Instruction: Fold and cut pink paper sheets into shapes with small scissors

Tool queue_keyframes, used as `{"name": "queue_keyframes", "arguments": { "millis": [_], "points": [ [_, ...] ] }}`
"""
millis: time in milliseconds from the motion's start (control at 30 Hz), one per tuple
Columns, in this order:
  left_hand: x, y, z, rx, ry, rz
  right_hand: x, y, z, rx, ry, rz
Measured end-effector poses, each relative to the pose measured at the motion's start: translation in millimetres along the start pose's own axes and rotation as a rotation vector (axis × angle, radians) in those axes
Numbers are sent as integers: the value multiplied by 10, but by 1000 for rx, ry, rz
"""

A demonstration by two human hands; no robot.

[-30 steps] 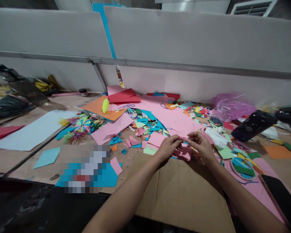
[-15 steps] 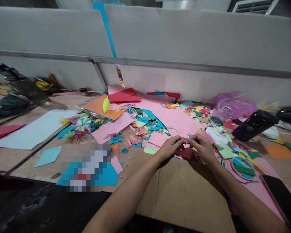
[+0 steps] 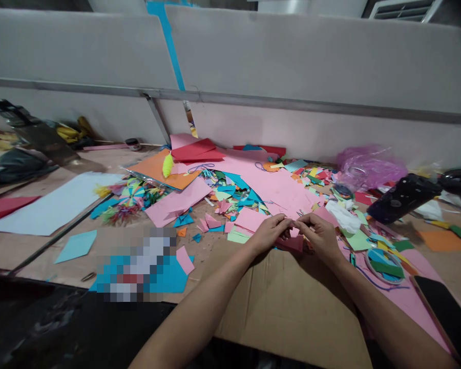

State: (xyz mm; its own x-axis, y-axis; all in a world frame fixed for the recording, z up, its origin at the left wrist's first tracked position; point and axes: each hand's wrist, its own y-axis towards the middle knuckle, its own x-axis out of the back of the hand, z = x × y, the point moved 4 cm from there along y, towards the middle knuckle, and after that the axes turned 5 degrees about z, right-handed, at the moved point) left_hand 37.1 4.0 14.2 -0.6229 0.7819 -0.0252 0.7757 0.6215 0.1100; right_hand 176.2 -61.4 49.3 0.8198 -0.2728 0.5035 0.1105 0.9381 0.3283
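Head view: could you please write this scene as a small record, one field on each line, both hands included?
Left hand: curled, close to the right hand; whether they touch is unclear
Right hand: curled toward the left one
Pinched item: too small to tell
Just below the hands: pinkish-red paper
Nearest the person: brown cardboard
Beyond the hands: large pink sheet, coloured paper scraps
Right side: dark phone; pink-purple plastic bag, farther back
Left side: white sheet
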Motion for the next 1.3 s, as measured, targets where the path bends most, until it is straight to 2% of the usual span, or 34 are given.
{"name": "queue_keyframes", "arguments": {
  "millis": [267,400,633,800,1000,1167,1300],
  "points": [
    [41,-14,-6,-1,67,-83,-83,22,-88,-83,133,88],
    [54,-18,-37,10,79,-65,-54,30,-89,-67,86,79],
    [95,5,-23,7,7,-126,-60,19,-94,-73,80,86],
    [100,10,25,-19,121,-158,-72,25,-125,-110,149,66],
    [82,2,46,-19,169,-137,-82,18,-193,-135,218,57],
    [72,-12,-6,7,360,-77,-87,19,-243,-140,255,40],
    [87,-15,-41,-17,467,-99,-112,33,-262,-179,353,71]
  ]
}}
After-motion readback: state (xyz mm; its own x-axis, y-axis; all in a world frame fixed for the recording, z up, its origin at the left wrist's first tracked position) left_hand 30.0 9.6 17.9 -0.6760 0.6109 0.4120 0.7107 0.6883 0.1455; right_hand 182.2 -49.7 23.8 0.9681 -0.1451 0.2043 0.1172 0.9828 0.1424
